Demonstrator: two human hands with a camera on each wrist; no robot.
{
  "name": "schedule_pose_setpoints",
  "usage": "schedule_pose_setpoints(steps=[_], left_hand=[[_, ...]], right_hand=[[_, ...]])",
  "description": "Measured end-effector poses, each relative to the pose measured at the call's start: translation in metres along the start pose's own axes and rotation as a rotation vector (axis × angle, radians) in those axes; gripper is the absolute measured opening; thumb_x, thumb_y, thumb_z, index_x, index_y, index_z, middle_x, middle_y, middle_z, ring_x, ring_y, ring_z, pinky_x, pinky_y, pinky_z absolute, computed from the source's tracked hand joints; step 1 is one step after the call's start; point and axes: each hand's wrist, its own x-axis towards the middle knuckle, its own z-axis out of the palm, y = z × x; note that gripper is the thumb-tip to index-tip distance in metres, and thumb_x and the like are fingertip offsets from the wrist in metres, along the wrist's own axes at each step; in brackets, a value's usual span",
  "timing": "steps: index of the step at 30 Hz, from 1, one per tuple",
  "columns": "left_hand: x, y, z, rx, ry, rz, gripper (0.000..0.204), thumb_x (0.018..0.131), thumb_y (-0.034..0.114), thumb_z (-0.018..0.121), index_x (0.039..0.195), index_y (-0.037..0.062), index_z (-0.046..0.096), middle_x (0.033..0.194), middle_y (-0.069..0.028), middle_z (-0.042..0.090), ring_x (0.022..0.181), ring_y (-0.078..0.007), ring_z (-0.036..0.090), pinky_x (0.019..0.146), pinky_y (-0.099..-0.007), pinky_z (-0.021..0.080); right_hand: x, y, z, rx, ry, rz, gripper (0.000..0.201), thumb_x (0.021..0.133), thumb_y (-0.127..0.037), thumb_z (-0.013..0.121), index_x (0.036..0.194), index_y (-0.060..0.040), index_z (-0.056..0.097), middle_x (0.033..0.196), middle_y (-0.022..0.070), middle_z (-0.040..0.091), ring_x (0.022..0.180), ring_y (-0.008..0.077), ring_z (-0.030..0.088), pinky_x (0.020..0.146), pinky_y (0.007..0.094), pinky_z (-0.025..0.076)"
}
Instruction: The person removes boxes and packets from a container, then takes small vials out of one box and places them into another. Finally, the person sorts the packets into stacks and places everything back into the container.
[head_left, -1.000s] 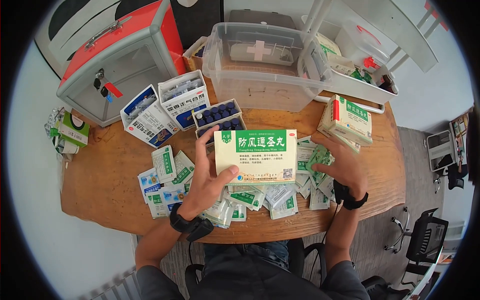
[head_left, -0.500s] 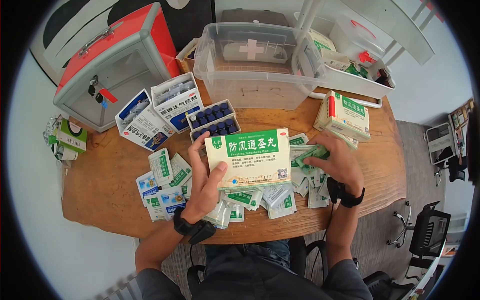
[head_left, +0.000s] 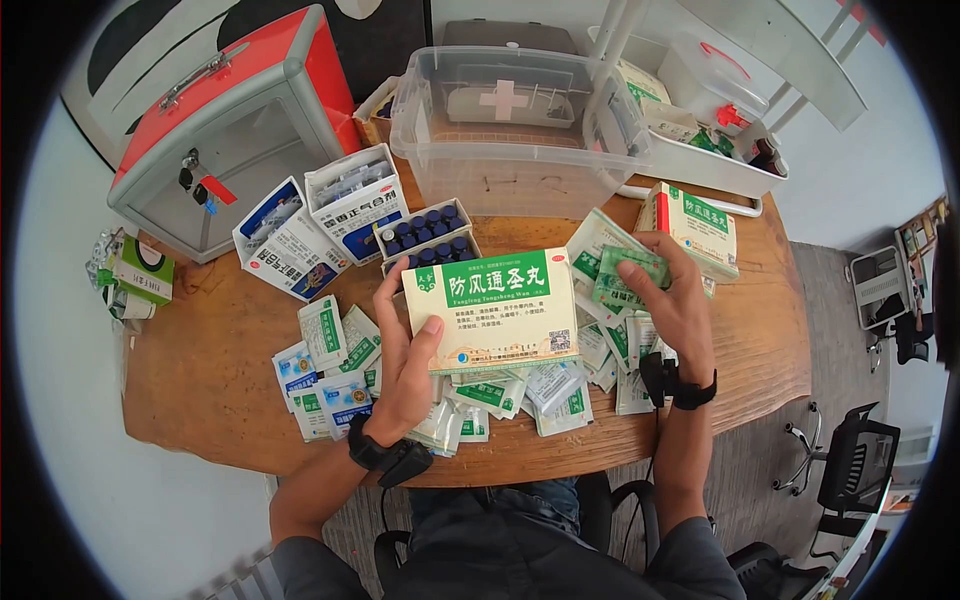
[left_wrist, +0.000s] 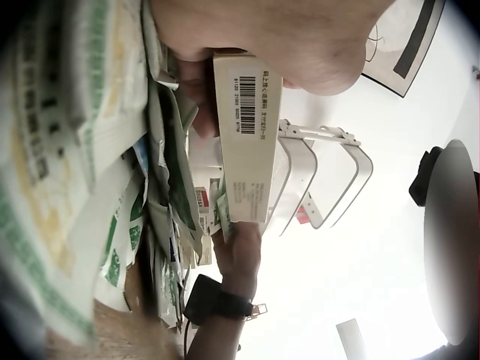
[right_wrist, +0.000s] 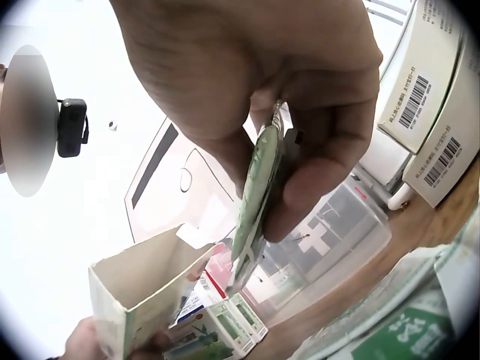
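Note:
My left hand (head_left: 402, 388) grips a cream and green medicine box (head_left: 490, 325), thumb across its printed front. In the right wrist view the box (right_wrist: 139, 289) has an open end, and its inside shows. My right hand (head_left: 682, 305) pinches green and white sachets (head_left: 625, 268) just right of the box. Edge-on in the right wrist view, these sachets (right_wrist: 256, 191) lie between thumb and fingers. Below the box spread loose sachets (head_left: 485, 395), partly hidden by it. The left wrist view shows the barcode side of the box (left_wrist: 247, 127).
Behind the box stand trays of blue-capped vials (head_left: 430, 232) and white-blue medicine boxes (head_left: 350, 205). A clear plastic bin (head_left: 520, 180) and a red cabinet (head_left: 235, 130) stand at the back. More cream-green boxes (head_left: 695, 230) are stacked on the right of the wooden table (head_left: 220, 400).
My right hand has lifted green-white sachets from the pile and raised them beside the box's right end. My left hand still holds the box, now slightly further left.

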Motion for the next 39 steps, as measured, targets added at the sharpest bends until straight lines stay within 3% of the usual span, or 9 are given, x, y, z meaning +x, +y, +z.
schedule_pose_setpoints(steps=[7,10,15,22,27,31,34,36,39], left_hand=[[-0.001,0.002,0.003,0.014,0.033,-0.019,0.072,0.106,0.024,0.050,0.168,0.0062,0.017,0.158,-0.0182,0.038,0.145,-0.0249,0.041,0.123,-0.0392,0.031],[0.000,0.001,0.001,0.015,0.025,-0.005,0.070,0.108,0.021,0.049,0.168,0.0066,0.014,0.157,-0.0185,0.040,0.144,-0.0247,0.044,0.122,-0.0396,0.033],[-0.001,0.001,0.001,0.001,0.025,-0.001,0.069,0.109,0.019,0.047,0.168,0.0052,0.013,0.157,-0.0186,0.041,0.143,-0.0242,0.044,0.122,-0.0397,0.034],[0.000,-0.003,-0.001,0.026,0.013,0.003,0.069,0.110,0.022,0.047,0.167,0.0029,0.014,0.156,-0.0183,0.040,0.143,-0.0232,0.043,0.121,-0.0386,0.033],[-0.001,0.004,0.001,0.042,-0.055,-0.045,0.070,0.110,0.021,0.049,0.167,0.0026,0.013,0.152,-0.0178,0.045,0.139,-0.0227,0.048,0.119,-0.0384,0.037],[0.000,0.002,0.001,0.114,-0.111,-0.011,0.073,0.110,0.019,0.054,0.167,0.0034,0.011,0.149,-0.0186,0.050,0.135,-0.0229,0.053,0.116,-0.0384,0.041],[-0.001,0.003,0.001,0.111,-0.101,-0.013,0.074,0.110,0.018,0.054,0.167,0.0038,0.010,0.148,-0.0195,0.051,0.134,-0.0231,0.055,0.115,-0.0381,0.043],[-0.001,0.003,0.002,0.111,-0.091,-0.015,0.074,0.110,0.018,0.054,0.167,0.0039,0.009,0.148,-0.0200,0.052,0.134,-0.0232,0.056,0.114,-0.0377,0.044],[-0.001,0.003,0.002,0.088,-0.065,-0.024,0.074,0.110,0.018,0.054,0.167,0.0040,0.009,0.148,-0.0202,0.051,0.134,-0.0232,0.057,0.112,-0.0372,0.046]], right_hand=[[-0.003,-0.008,0.000,0.255,0.101,0.111,0.022,0.101,-0.016,0.074,0.114,0.0001,0.067,0.098,0.0009,0.071,0.086,0.0058,0.063,0.076,0.0258,0.054],[-0.005,-0.001,-0.001,0.215,0.088,-0.024,0.020,0.099,-0.013,0.073,0.112,0.0003,0.067,0.096,0.0000,0.070,0.084,0.0054,0.061,0.075,0.0247,0.052],[-0.009,-0.011,0.003,0.071,-0.127,-0.063,0.019,0.097,-0.013,0.074,0.107,0.0009,0.068,0.091,0.0011,0.070,0.082,0.0065,0.060,0.073,0.0254,0.051],[-0.010,-0.014,0.013,0.117,-0.137,-0.084,0.023,0.097,-0.017,0.078,0.107,0.0018,0.069,0.090,0.0032,0.070,0.081,0.0079,0.061,0.071,0.0270,0.050],[-0.013,-0.011,0.017,0.083,-0.326,-0.045,0.026,0.097,-0.018,0.078,0.112,0.0012,0.070,0.093,0.0067,0.074,0.082,0.0092,0.064,0.073,0.0278,0.052],[-0.015,-0.016,0.027,0.012,-0.271,-0.121,0.026,0.099,-0.017,0.075,0.118,0.0002,0.069,0.094,0.0077,0.075,0.085,0.0102,0.067,0.077,0.0286,0.054],[-0.015,-0.019,0.027,0.079,-0.239,-0.008,0.027,0.101,-0.012,0.070,0.126,0.0004,0.067,0.097,0.0074,0.076,0.092,0.0114,0.069,0.083,0.0292,0.055],[-0.014,-0.019,0.020,0.206,-0.333,0.131,0.035,0.103,-0.007,0.065,0.137,0.0005,0.061,0.116,0.0099,0.074,0.103,0.0128,0.069,0.089,0.0292,0.055],[-0.018,-0.008,0.017,0.430,-0.418,0.043,0.045,0.104,-0.004,0.062,0.148,0.0006,0.053,0.134,0.0133,0.068,0.111,0.0154,0.068,0.093,0.0304,0.055]])
